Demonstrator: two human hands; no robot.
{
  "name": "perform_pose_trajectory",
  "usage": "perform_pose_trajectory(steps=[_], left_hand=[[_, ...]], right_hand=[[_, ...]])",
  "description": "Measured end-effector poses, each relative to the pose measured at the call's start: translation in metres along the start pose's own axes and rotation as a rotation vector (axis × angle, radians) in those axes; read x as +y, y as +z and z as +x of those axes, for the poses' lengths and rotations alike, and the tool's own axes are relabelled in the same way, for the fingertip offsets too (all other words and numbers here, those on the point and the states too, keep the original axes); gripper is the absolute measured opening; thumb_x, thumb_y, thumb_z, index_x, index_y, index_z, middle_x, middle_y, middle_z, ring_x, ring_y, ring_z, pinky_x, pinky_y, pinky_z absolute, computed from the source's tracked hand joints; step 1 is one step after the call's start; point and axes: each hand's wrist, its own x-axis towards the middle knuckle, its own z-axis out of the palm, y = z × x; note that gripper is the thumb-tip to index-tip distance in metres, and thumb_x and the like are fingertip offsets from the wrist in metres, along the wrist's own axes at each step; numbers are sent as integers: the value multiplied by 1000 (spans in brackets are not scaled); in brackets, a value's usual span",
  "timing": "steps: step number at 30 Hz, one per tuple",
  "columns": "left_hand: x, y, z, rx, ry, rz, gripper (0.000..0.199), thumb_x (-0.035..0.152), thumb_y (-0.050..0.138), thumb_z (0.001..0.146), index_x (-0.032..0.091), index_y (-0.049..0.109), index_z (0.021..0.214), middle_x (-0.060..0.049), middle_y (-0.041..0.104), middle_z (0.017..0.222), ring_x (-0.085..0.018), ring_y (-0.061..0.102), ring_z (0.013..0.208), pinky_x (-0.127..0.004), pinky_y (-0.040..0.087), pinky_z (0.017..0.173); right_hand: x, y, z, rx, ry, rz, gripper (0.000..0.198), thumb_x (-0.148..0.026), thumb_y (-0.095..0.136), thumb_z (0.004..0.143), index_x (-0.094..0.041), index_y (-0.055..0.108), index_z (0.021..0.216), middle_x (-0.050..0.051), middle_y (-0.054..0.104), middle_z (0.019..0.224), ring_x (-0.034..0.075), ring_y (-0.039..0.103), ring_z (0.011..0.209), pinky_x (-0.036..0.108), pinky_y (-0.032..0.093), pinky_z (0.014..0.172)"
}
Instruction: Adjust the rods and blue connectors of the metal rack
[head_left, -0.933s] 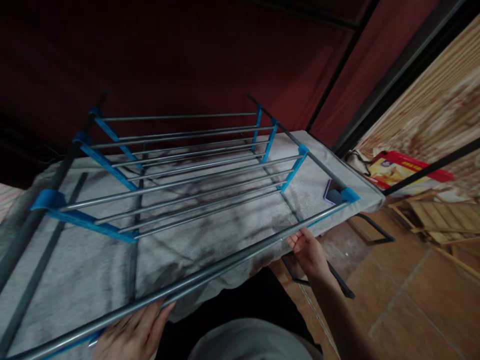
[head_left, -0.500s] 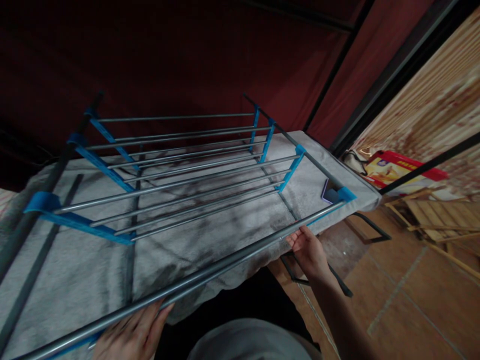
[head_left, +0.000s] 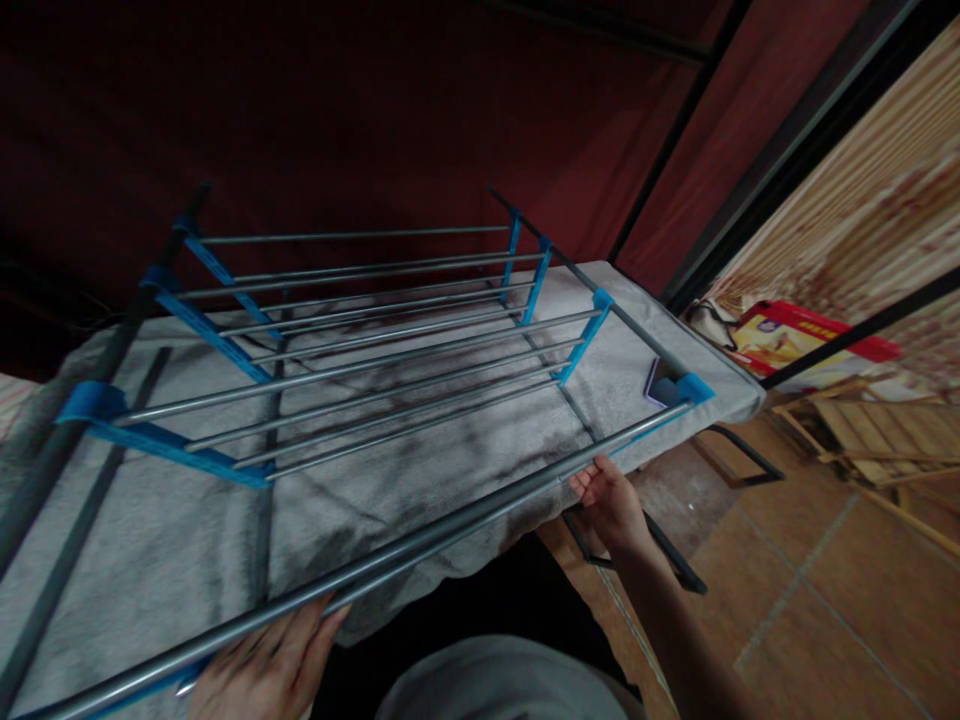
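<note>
A rack [head_left: 420, 352] of grey metal rods with blue plastic brackets lies on a grey cloth. Along its near side run a long metal tube [head_left: 420, 545] and a thinner metal rod [head_left: 405, 562] just below it. At the lower left, my left hand [head_left: 266, 660] is closed around the thinner rod, its fingertips partly hidden under the tube. My right hand [head_left: 611, 505], palm turned up, has its curled fingers on the rod further right. A blue bracket [head_left: 694, 388] sits at the tube's right end.
The grey cloth [head_left: 465, 410] covers a table with black metal legs [head_left: 742, 455]. A small dark purple-edged object [head_left: 660, 388] lies near the right end. Beyond are a red and yellow package [head_left: 806, 340], a wooden slatted piece [head_left: 870, 435] and a dark red wall [head_left: 360, 110].
My right hand has shifted very slightly left along the rod. My left hand keeps its hold, and the rack has barely moved.
</note>
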Motion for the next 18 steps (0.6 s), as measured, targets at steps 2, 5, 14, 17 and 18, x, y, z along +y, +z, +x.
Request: perform_pose_trajectory(steps=[2,5,14,17,18], left_hand=[[2,1,-1,-20,-31,-9,26,27,47,100,26,72,108,-5,78,99,-22,71,84,-35,48,81],[4,1,-1,-32,-63,-13,26,31,47,99,26,71,108,-5,78,99,-22,72,84,-36,49,81],[0,0,3,4,-24,-40,23,26,50,97,28,71,106,-3,78,95,-20,71,79,-33,49,75],[2,-5,6,5,-34,-46,22,21,54,94,26,71,106,-4,78,99,-21,71,80,-35,47,78],[3,-7,8,-1,-35,-44,23,19,54,94,26,71,107,-4,77,100,-21,71,80,-35,47,79]], right_hand=[[1,-1,1,0,2,0,8,-24,68,90,-21,65,84,-2,70,74,12,69,67,23,61,67],[2,-2,1,11,23,-1,7,-25,69,90,-21,65,85,-2,71,75,12,69,67,22,61,68],[-1,-2,0,12,6,-37,13,-27,72,88,-22,62,81,-4,67,70,13,68,65,22,61,64],[-2,-2,0,6,8,-22,16,-26,73,86,-23,59,79,-5,66,69,12,68,64,22,61,64],[-2,-2,0,8,11,-12,16,-25,73,85,-24,58,78,-5,66,69,12,68,65,22,61,64]])
